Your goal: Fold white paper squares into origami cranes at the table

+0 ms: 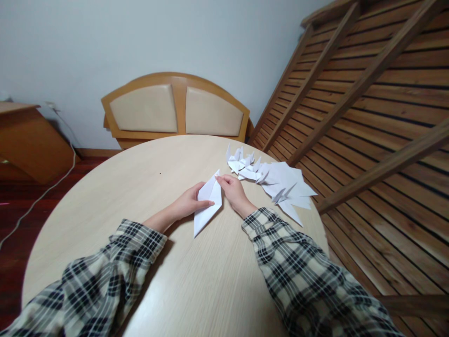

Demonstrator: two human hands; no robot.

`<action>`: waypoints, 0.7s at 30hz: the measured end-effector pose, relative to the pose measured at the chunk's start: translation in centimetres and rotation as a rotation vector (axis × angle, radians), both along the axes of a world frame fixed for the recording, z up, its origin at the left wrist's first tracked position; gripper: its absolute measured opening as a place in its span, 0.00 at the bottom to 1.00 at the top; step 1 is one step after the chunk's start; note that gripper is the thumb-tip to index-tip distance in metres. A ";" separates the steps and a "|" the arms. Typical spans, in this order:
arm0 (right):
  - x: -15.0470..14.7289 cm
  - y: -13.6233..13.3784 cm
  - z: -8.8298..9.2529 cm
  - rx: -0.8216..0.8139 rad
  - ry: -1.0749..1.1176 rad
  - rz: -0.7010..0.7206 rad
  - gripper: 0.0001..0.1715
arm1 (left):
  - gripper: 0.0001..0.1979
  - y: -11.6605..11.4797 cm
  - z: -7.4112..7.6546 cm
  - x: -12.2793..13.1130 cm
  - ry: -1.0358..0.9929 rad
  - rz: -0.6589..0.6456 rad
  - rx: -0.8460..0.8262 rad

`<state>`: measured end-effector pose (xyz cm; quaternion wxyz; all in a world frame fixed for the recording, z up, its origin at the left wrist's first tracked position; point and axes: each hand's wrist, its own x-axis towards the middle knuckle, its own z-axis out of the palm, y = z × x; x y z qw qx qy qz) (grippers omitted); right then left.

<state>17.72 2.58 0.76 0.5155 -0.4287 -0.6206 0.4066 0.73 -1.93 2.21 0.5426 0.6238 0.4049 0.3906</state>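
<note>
A white sheet of paper [207, 209], folded into a long kite shape, lies on the round pale wooden table [147, 187]. My left hand [189, 202] rests on its left side with the thumb pressed across the middle of the paper. My right hand [233, 189] pinches the upper tip of the same paper with fingers closed. Both arms wear black-and-white plaid sleeves.
Several folded white paper cranes [243, 164] and loose white sheets [286, 185] lie to the right of my hands near the table's edge. A wooden chair [175, 110] with beige pads stands behind the table. A slatted wooden frame [368, 117] leans at the right. A white cable [38, 196] crosses the floor at left.
</note>
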 end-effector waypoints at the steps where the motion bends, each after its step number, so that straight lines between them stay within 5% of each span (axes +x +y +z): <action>1: 0.0 0.0 0.0 -0.008 -0.002 0.001 0.23 | 0.25 0.0 -0.1 0.0 -0.004 0.008 -0.002; 21: -0.4 -0.5 0.0 -0.003 -0.063 0.070 0.22 | 0.25 0.6 -1.0 -0.1 -0.080 0.102 0.015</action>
